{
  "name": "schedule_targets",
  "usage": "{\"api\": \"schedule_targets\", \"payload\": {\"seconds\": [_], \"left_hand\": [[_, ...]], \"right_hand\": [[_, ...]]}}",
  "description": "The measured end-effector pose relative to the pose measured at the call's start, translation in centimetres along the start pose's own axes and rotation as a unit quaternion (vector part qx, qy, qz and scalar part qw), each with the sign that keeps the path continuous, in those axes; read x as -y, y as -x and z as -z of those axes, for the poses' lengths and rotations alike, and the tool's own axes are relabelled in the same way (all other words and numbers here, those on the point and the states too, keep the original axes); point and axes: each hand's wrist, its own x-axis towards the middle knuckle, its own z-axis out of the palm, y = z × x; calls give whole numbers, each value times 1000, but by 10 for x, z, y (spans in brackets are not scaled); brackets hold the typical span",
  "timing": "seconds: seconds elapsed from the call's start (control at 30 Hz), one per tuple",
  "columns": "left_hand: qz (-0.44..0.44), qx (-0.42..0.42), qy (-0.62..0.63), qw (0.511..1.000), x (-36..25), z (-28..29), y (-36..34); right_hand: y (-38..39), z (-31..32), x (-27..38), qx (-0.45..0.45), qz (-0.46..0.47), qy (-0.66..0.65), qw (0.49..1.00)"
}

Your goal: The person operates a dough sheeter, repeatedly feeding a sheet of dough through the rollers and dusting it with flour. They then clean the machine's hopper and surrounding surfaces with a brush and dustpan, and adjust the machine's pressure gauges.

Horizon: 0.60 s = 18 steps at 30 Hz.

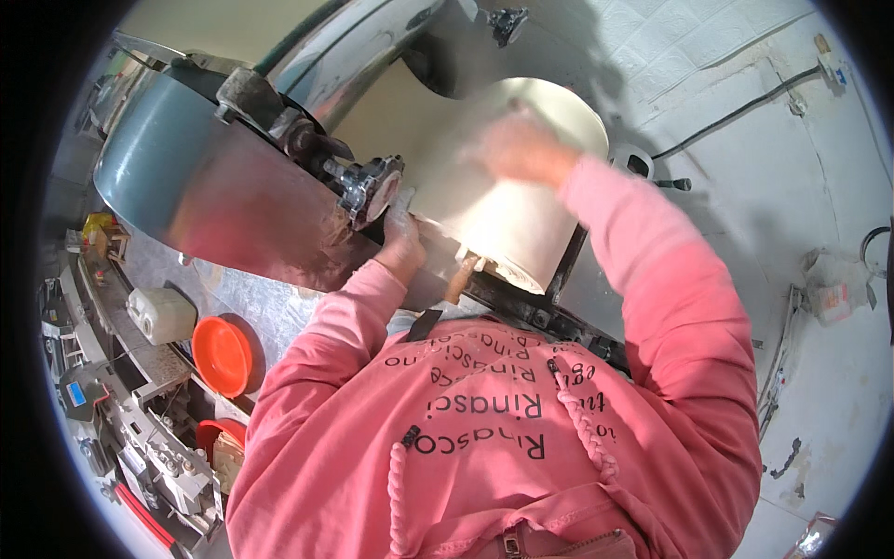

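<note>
Wearing, nearest of all, a pink hooded sweatshirt (484, 382) with rows of black lettering on the chest and two braided drawstrings (399, 498). Reaching forward with the left hand (402, 244), raised just beside a dusty, star-shaped clamping knob (377, 189) and close to the left edge of a cream cylindrical drum (531, 224). Cannot tell the grip there, with fingertips pale and indistinct. Holding the right hand (521, 149) over the upper part of the drum, heavily blurred; cannot tell whether spread or closed, touching or apart. Directly ahead of the chest, the drum, ragged along its lower edge, with a tan rod-like piece (461, 279) below and a dark metal frame (570, 264) alongside. Left of the knob, a rounded blue-grey housing (158, 158) with a reddish sheen. Past these, a curved, shiny metal cover (345, 65) and a second dark knob (507, 26). Lower and farther off at left, an orange-red plastic basin (222, 356) near an off-white jerrycan (163, 317). Out to the right, a black cable (736, 116) along a whitish surface.
</note>
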Motion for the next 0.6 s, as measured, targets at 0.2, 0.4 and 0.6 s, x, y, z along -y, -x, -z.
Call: {"api": "schedule_targets", "payload": {"seconds": [0.2, 0.4, 0.6], "left_hand": [[-174, 38, -18, 984, -15, -6, 18], [27, 33, 59, 997, 4, 24, -19], [-1, 142, 26, 989, 11, 31, -29]], "right_hand": [[-22, 1, -4, -25, 16, -80, 996], [21, -22, 38, -252, 85, -103, 958], [52, -39, 23, -362, 113, -69, 923]]}}
